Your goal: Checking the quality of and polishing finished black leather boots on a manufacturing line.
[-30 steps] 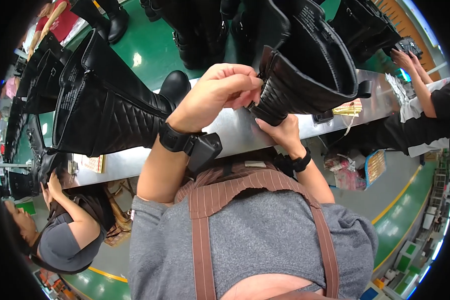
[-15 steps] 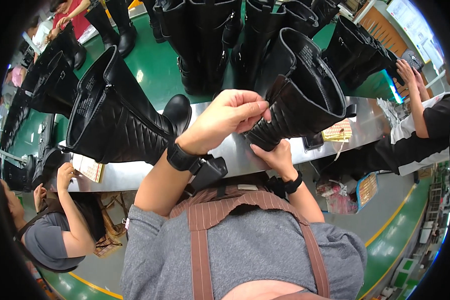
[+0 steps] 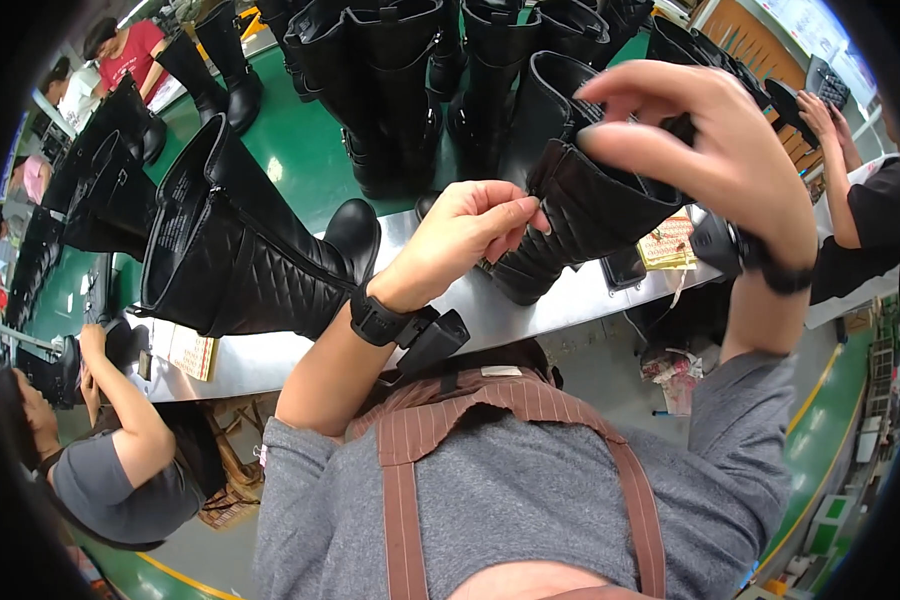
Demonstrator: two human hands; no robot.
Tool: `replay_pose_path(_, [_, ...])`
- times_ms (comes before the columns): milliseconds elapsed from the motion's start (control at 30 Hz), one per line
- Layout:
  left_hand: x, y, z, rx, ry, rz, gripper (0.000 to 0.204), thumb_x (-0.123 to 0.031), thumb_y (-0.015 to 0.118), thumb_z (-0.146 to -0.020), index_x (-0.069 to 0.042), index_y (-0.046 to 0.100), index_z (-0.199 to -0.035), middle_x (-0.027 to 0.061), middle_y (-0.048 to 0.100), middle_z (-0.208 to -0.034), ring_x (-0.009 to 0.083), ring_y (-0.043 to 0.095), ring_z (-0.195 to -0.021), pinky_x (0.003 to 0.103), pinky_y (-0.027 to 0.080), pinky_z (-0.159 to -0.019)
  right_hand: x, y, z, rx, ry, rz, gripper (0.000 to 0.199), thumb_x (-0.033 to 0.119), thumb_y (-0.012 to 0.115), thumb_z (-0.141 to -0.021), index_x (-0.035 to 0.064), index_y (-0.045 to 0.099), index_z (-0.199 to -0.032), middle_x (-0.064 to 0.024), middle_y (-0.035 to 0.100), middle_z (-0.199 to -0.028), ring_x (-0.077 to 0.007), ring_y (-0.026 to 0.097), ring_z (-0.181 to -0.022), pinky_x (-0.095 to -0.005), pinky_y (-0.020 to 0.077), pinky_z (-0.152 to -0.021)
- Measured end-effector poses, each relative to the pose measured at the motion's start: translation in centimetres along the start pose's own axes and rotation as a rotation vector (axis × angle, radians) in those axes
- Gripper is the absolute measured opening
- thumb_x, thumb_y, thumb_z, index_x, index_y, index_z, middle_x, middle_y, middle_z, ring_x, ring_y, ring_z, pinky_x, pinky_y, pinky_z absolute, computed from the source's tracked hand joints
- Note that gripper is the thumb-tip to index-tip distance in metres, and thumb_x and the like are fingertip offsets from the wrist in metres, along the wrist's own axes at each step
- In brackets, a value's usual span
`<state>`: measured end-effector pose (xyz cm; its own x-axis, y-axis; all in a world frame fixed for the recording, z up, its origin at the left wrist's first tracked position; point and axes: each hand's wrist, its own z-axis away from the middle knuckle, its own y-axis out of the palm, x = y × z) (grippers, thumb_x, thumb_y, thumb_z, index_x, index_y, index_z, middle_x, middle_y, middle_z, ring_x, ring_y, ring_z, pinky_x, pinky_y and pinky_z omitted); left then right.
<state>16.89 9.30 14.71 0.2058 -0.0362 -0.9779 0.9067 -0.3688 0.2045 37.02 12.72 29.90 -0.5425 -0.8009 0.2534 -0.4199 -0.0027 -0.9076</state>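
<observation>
A tall black boot (image 3: 592, 210) with a quilted, creased shaft stands at the metal edge in front of me, its top gaping. My left hand (image 3: 480, 232) is closed in a pinch on the open zipper edge partway up the shaft; the zipper pull itself is hidden by the fingers. Raised over the boot's opening, my right hand (image 3: 715, 145) is slightly blurred, with thumb and fingers spread apart and nothing visible between them. To the left, a second tall black boot (image 3: 260, 250) leans with its opening toward me and its side zipper in view.
A metal table edge (image 3: 315, 365) borders a green surface (image 3: 295, 160) holding several black boots (image 3: 390, 110). Stacks of printed cards (image 3: 668, 240) lie beside a dark phone-like object (image 3: 622, 268). Co-workers sit close on the left (image 3: 120, 470) and right (image 3: 850, 200).
My right hand has left the boot's lower shaft and risen to its top, opening. My left hand keeps its pinch at the zipper edge. The boot stands slightly more upright.
</observation>
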Motion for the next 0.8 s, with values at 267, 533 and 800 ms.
replay_pose_path(267, [0.1,0.4,-0.1,-0.044,0.005,0.010,0.024,-0.021,0.054,-0.096,-0.002,0.067,-0.087,-0.0064,0.048,-0.060,0.0015,0.039,-0.054,0.018,0.029,-0.051,-0.5,2.5,-1.9,0.059,0.022,0.010,0.028,0.007,0.057,-0.078,0.0048,0.068,-0.105,-0.0094,0.067,-0.073,-0.0161,0.066,-0.067,-0.0296,0.0515,-0.063])
replay_pose_path(533, [0.7,0.3,-0.3,-0.011,0.015,0.058,0.024,-0.021,0.054,-0.096,-0.003,0.066,-0.086,-0.0062,0.049,-0.059,0.0013,0.038,-0.053,0.018,0.027,-0.049,-7.9,5.9,7.5,-0.147,0.202,-0.821,0.069,0.015,0.073,-0.071,-0.0023,0.046,-0.133,-0.0123,0.057,-0.123,-0.0192,0.051,-0.114,-0.0344,0.0388,-0.099])
replay_pose_path(800, [-3.7,1.7,1.0,-0.041,0.251,0.292,0.027,-0.021,0.053,-0.096,0.001,0.061,-0.083,-0.0090,0.036,-0.056,0.0014,0.025,-0.048,0.020,0.018,-0.046,-6.2,26.7,11.0,-0.303,0.417,-0.740,0.044,0.020,0.077,-0.075,-0.0028,0.064,-0.111,-0.0136,0.069,-0.105,-0.0195,0.065,-0.098,-0.0306,0.0480,-0.087])
